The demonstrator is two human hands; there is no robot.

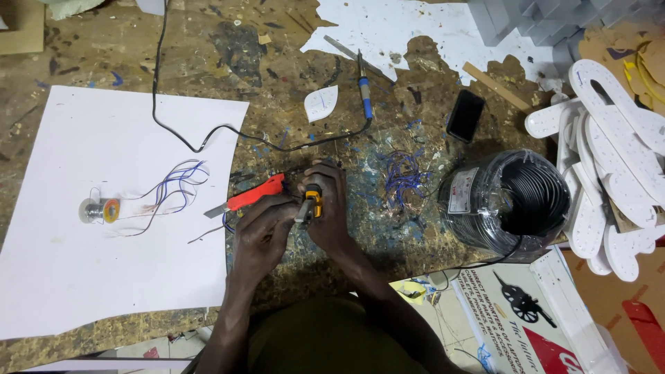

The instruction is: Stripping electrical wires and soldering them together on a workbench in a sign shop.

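From the head view I see both hands meeting near the middle of the paint-spattered worktop (pixel 208 55), a little in from its near edge. My right hand (pixel 331 208) has its fingers closed around a small tool with a yellow-and-black handle (pixel 313 201); its long axis runs roughly from the far edge toward the near edge, and its dark metal tip points down toward me, into the left hand. My left hand (pixel 262 232) is curled shut just beside it, fingertips pinching at that tip — what it pinches is too small to tell. A red-handled utility knife (pixel 253 197) lies touching the left knuckles, its axis slanted, blade end pointing toward the left edge and slightly nearer.

Left of the hands a white sheet (pixel 104 277) covers the worktop, carrying a solder spool (pixel 100 210) and loose blue and red wires (pixel 170 183). Toward the far edge lies a blue-handled soldering iron (pixel 364 86), tip pointing away, its black cord (pixel 208 142) looping across the sheet's corner. On the right sit a black phone (pixel 465 115), a coil of black cable (pixel 512 204) and — at the right edge — a pile of white cut-out shapes (pixel 609 180).
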